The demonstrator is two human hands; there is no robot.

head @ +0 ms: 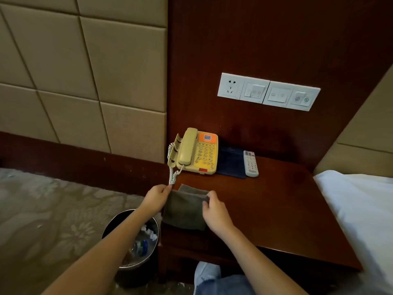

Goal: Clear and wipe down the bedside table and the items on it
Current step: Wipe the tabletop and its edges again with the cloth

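A grey cloth [185, 209] hangs stretched between my two hands over the front left corner of the dark wooden bedside table [276, 201]. My left hand [156, 199] pinches its upper left corner. My right hand [214, 211] pinches its upper right edge. At the back of the table stand a yellow telephone [196, 153] with a coiled cord [173, 173], a dark blue folder [230, 163] and a white remote control [251, 163].
A black waste bin [119, 222] with rubbish inside stands on the patterned carpet left of the table. A white bed [361, 209] borders the table on the right. Sockets and switches [269, 91] sit on the wooden wall panel above. My knee [212, 279] is below.
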